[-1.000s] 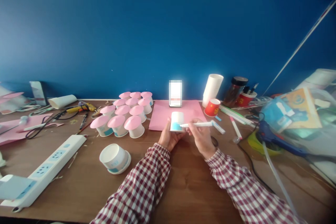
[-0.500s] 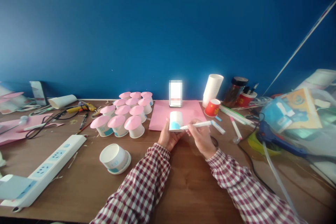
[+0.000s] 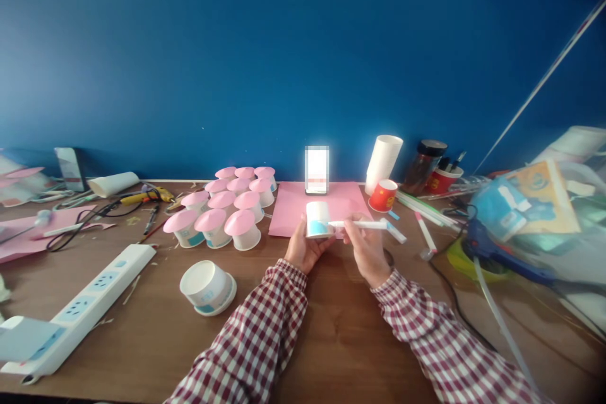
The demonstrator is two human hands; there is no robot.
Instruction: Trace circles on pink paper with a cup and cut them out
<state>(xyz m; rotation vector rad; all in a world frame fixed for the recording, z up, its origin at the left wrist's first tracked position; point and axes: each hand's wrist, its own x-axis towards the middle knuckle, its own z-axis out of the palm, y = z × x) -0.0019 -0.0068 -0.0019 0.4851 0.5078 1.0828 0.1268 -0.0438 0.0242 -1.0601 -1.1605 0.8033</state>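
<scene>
A white paper cup (image 3: 317, 216) with a blue patch low on its side is held upside down by my left hand (image 3: 304, 249), fingers around its lower side and rim. My right hand (image 3: 368, 249) pinches a white marker (image 3: 364, 225), whose tip points left at the blue patch. I cannot tell if the tip touches the cup. Behind them lies a pink paper sheet (image 3: 288, 202) with a phone (image 3: 317, 170) upright at its back edge. To the left, several white cups with pink cone tops (image 3: 242, 222) stand grouped.
Nearer me at left are stacked white cups (image 3: 206, 284) and a power strip (image 3: 89, 303). A red cup (image 3: 383, 196) and tall white cup stack (image 3: 383, 161) stand back right. A blue glue gun (image 3: 506, 255) with cables lies at right, near a dark-lidded jar (image 3: 426, 164).
My right hand's marker has tilted flatter, with its tip moved slightly up and right along the blue patch. The cup has shifted very little in my left hand.
</scene>
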